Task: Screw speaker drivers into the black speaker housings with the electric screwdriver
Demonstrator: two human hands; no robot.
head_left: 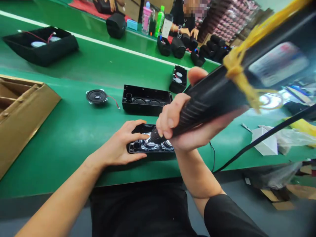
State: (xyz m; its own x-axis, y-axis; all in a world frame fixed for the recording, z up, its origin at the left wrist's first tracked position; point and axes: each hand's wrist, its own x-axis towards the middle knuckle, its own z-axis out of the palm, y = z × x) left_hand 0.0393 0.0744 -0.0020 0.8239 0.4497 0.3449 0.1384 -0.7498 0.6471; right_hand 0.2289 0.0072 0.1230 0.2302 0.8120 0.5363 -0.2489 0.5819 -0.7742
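My right hand (pixel 192 131) is wrapped around a black electric screwdriver (pixel 209 89), its tip pointing down into a black speaker housing (pixel 130 150). The bit's end is hidden. Two round speaker drivers (pixel 149 144) sit inside this housing, the right one partly behind my hand. My left hand (pixel 128 141) grips the housing's left end, thumb on the near side and fingers over the far edge and inside. Just beyond lies another open black housing (pixel 145 110) with round grilles and holes in it. A loose speaker driver (pixel 97 96) with a red wire rests to its left.
A cardboard box (pixel 29 128) with dividers stands at the left. Further black housings (pixel 41 49) lie beyond on the green table (pixel 74 138). A black cable (pixel 261 140) crosses at the right. Bottles (pixel 160 21) and a co-worker's hands (pixel 190 33) are at the far side.
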